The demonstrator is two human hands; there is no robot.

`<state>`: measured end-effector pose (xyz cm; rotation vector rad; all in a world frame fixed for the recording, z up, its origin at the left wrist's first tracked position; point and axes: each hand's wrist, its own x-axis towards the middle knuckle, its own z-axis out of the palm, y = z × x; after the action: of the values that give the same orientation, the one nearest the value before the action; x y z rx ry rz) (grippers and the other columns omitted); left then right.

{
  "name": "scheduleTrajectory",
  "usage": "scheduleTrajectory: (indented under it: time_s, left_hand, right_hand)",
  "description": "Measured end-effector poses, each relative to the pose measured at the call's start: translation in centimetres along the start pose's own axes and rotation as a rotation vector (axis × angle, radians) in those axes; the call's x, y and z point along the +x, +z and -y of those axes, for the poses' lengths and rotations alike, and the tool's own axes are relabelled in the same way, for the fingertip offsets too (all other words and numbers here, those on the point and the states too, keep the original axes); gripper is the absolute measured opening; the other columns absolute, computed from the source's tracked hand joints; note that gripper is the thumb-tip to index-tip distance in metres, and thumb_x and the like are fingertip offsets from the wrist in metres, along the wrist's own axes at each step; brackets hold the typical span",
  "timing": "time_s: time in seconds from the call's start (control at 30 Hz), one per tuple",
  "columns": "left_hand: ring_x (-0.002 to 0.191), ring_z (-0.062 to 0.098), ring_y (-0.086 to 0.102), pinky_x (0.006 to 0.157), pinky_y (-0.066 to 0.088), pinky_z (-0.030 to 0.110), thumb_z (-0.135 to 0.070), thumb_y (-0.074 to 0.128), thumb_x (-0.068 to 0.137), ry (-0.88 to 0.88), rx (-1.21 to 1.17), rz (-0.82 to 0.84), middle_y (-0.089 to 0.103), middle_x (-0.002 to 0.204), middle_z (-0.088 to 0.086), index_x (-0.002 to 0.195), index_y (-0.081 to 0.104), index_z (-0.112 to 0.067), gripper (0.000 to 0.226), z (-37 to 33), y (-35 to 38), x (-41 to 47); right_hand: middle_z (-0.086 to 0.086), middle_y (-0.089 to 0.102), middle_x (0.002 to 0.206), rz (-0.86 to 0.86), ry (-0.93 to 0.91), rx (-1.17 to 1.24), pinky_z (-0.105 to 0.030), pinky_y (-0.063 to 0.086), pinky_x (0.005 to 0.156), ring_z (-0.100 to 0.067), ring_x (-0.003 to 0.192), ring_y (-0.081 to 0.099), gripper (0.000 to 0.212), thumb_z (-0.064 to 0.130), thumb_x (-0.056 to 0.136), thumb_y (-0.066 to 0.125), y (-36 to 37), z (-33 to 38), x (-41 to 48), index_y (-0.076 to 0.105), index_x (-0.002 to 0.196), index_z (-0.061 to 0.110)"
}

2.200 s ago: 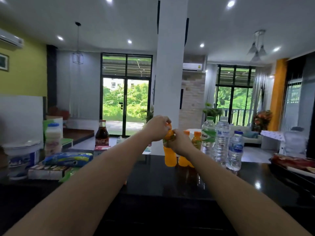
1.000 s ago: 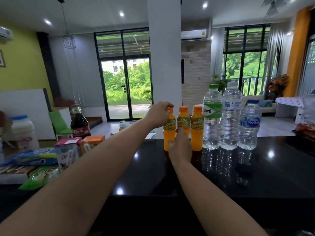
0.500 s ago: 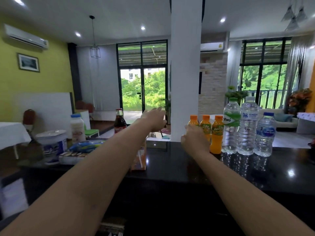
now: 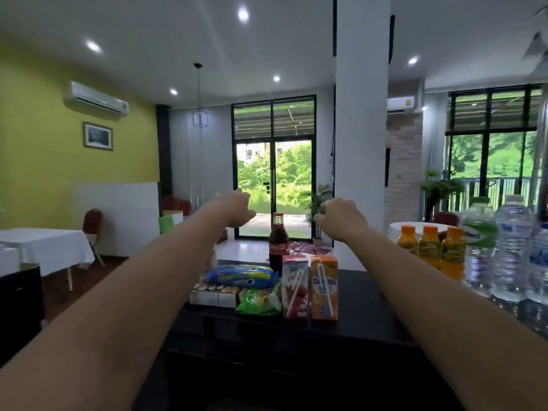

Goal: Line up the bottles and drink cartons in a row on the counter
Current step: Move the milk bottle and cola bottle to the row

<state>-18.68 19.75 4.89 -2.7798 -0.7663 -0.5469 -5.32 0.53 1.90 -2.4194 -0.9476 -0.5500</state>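
Note:
Three small orange juice bottles [image 4: 429,250] stand side by side on the black counter [image 4: 364,310] at the right, with three clear water bottles [image 4: 510,253] continuing the row further right. A dark cola bottle [image 4: 278,244] stands at the counter's far edge in the middle. In front of it a red drink carton [image 4: 294,287] and an orange drink carton [image 4: 324,287] stand together. My left hand [image 4: 237,210] hovers left of the cola bottle, fingers loose and holding nothing. My right hand [image 4: 341,218] hovers to the bottle's right, fingers loosely curled, holding nothing.
A blue snack pack [image 4: 243,275], a green chip bag [image 4: 259,301] and a flat box of small packs [image 4: 213,295] lie left of the cartons. A white pillar [image 4: 361,129] rises behind the counter. A white-clothed table [image 4: 44,247] stands at the left.
Both hands have left the orange bottles and moved left toward the cola bottle. My view has swung left, so the bottle row now sits at the right edge.

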Motion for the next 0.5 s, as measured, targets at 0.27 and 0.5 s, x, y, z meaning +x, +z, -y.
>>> scheduleTrajectory:
  time_s: [0.27,0.5]
  left_hand:
    - [0.116,0.031,0.057,0.096,0.046,0.039,-0.037,0.05,0.095,-0.103,-0.158,0.076,0.046,0.143,0.018,0.138,0.042,-0.002,0.056,10.0,4.5,1.9]
    - [0.124,0.029,0.05,0.101,0.043,0.038,-0.042,0.049,0.094,-0.113,-0.221,0.089,0.043,0.145,0.015,0.143,0.034,-0.006,0.063,13.8,8.4,5.1]
  right_hand:
    - [-0.016,0.057,0.128,0.122,0.115,0.114,-0.039,0.047,0.09,-0.034,0.118,0.052,0.054,0.031,0.09,0.061,5.0,6.7,4.6,0.044,0.134,0.005]
    - [-0.018,0.045,0.142,0.155,0.193,0.145,-0.045,0.045,0.101,-0.036,0.125,0.048,0.077,0.034,0.086,0.069,9.1,8.0,7.4,0.031,0.145,0.005]
